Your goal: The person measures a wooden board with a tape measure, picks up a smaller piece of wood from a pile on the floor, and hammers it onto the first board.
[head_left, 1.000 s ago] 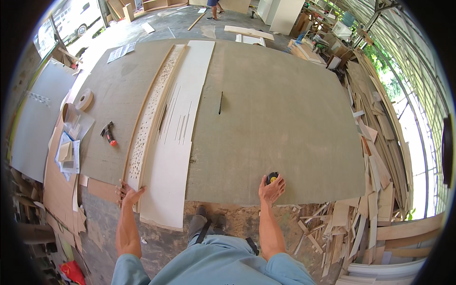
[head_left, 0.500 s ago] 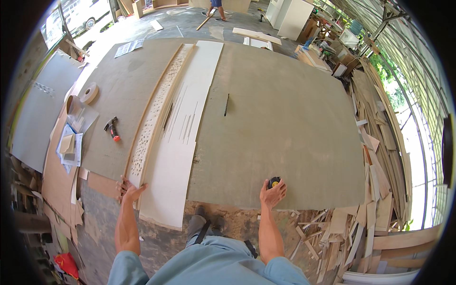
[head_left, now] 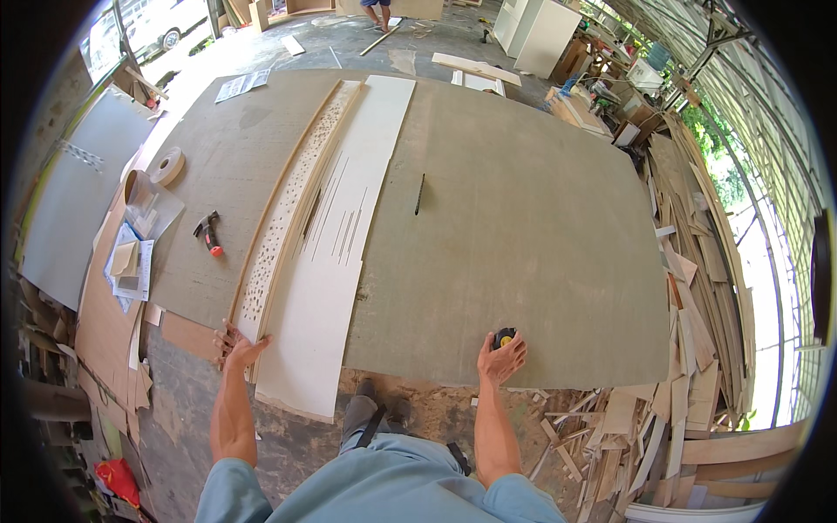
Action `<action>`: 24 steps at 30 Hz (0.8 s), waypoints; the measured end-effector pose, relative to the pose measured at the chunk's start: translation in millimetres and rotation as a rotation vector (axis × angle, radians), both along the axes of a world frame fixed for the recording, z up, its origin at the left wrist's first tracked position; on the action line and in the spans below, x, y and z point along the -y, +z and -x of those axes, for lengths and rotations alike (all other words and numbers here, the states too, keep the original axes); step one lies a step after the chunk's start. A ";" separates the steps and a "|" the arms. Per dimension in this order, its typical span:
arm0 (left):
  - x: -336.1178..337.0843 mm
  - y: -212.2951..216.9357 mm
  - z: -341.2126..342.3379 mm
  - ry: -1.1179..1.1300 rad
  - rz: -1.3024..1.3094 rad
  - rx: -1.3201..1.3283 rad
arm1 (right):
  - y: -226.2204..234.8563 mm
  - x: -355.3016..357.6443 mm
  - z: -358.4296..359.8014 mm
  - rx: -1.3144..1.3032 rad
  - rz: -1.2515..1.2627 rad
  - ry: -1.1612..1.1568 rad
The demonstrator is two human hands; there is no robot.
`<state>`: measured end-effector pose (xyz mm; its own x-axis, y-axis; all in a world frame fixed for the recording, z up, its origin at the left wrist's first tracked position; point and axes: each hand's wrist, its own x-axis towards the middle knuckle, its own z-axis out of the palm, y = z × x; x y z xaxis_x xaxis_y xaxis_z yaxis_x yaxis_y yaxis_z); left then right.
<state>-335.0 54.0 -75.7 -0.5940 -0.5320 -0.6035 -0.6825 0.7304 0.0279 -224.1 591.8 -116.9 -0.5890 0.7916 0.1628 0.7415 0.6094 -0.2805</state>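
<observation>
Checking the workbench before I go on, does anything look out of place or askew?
The white slotted panel overhangs the near edge of the big grey board, unsupported. The left hand rests beside it on the perforated strip. Offcuts litter the floor to the right.

One view only: my head camera, looking steeply down and forward from above the hands. Left hand [head_left: 237, 349] and right hand [head_left: 500, 359] sit low in frame; grey board [head_left: 523, 227] stretches beyond them. Fisheye bends edges outward.

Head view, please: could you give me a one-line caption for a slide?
Left hand on a perforated strip, right hand on a tape measure, atop a large board.
</observation>
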 end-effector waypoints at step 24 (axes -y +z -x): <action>-5.9 7.1 -1.7 0.003 0.031 -0.009 | -1.3 -0.4 -0.4 0.005 -0.017 -0.002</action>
